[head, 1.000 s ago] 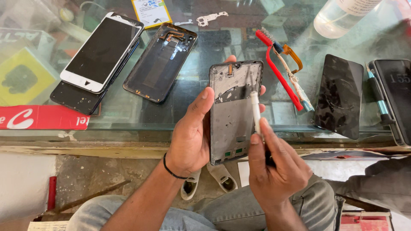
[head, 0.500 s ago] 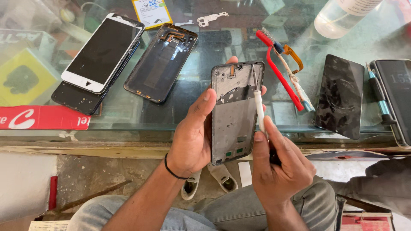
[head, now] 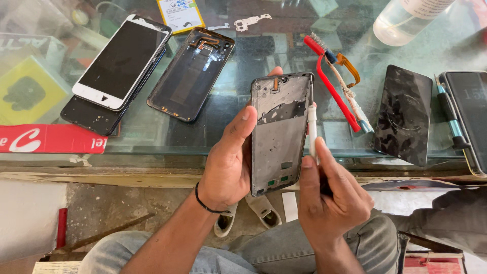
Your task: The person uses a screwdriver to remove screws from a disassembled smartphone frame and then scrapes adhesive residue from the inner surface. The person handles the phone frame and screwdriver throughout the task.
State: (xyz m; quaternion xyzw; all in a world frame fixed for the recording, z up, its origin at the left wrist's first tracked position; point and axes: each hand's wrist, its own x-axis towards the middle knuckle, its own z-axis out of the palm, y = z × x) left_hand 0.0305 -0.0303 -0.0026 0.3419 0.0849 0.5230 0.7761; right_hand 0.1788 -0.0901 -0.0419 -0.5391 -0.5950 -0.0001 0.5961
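My left hand (head: 228,162) grips an opened phone frame (head: 279,132), its bare grey inside facing me, held upright over the front edge of a glass counter (head: 152,142). My right hand (head: 329,198) pinches a thin white-handled tool (head: 312,133), whose metal tip lies along the frame's right edge near the top. A black band circles my left wrist.
On the glass lie a white-fronted phone (head: 119,63) stacked on a dark one, an empty black back shell (head: 193,71), red-handled tweezers (head: 332,89), a cracked black screen (head: 403,114), a blue-handled screwdriver (head: 449,119), another phone (head: 472,116) and a clear bottle (head: 408,18).
My right hand has slid the white tool upward along the frame's right edge. The left hand has tilted the frame slightly, keeping its grip.
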